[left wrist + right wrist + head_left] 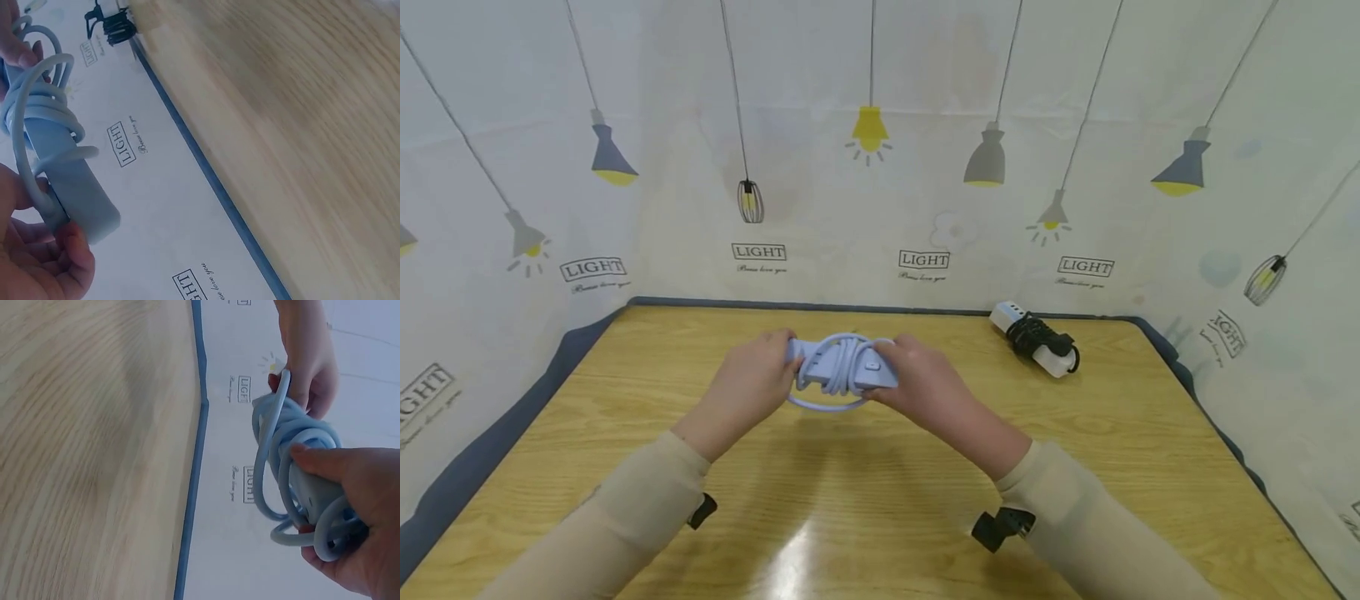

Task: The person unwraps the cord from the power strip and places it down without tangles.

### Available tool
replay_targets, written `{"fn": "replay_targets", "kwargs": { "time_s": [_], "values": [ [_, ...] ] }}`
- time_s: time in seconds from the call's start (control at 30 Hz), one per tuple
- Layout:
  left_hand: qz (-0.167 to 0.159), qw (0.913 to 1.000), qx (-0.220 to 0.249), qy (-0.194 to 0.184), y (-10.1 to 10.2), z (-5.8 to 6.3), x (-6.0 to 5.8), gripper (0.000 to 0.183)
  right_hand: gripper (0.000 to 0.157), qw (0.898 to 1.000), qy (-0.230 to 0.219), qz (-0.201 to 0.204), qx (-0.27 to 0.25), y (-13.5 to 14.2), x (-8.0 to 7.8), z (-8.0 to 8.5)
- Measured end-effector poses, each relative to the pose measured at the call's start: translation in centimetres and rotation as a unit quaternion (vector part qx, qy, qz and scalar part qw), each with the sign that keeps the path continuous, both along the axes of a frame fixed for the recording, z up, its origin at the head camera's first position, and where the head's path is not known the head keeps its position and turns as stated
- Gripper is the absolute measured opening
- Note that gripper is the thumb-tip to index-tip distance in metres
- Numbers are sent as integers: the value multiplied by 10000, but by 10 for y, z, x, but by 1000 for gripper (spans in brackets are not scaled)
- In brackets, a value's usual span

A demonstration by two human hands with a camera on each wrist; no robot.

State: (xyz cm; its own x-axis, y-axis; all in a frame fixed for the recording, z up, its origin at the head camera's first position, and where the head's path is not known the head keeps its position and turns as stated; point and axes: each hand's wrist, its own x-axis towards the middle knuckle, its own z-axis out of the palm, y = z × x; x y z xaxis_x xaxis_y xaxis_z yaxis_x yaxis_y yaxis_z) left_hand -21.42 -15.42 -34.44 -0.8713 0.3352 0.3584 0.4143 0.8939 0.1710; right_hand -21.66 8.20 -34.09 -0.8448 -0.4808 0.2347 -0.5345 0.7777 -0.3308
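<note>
Both hands hold a light blue power strip (823, 360) up over the table, one at each end. Its own blue cord (847, 367) is wound several times round the middle, with a loose loop hanging below. My left hand (758, 372) grips the left end between thumb and fingers; in the left wrist view those fingers (76, 250) curl about the strip's end. My right hand (925, 383) grips the right end, and in the right wrist view its thumb (315, 459) lies on top, beside the coils. Part of each end is hidden in the hands.
A white power strip (1009, 314) wrapped in a black cord (1036, 336) lies at the back right of the wooden table (700, 533). A pale wall covering (835, 225) printed with lamps stands behind, with a dark blue edge (820, 307) along the table's back.
</note>
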Motion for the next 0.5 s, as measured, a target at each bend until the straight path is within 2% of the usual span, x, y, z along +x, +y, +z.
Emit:
{"fn": "replay_targets", "kwargs": {
  "time_s": [0.17, 0.37, 0.5],
  "values": [
    [-136, 9992, 149, 333, 0, 1, 1, 28, 53, 9998, 122, -30, -157, 5, -3, 1],
    [59, 9988, -49, 481, 5, 5, 3, 30, 54, 9998, 206, -37, -15, 2, 2, 6],
    [-75, 9983, 28, 572, 3, 8, 3, 29, 55, 9998, 202, 9, 18, 3, 2, 8]
  ]
}}
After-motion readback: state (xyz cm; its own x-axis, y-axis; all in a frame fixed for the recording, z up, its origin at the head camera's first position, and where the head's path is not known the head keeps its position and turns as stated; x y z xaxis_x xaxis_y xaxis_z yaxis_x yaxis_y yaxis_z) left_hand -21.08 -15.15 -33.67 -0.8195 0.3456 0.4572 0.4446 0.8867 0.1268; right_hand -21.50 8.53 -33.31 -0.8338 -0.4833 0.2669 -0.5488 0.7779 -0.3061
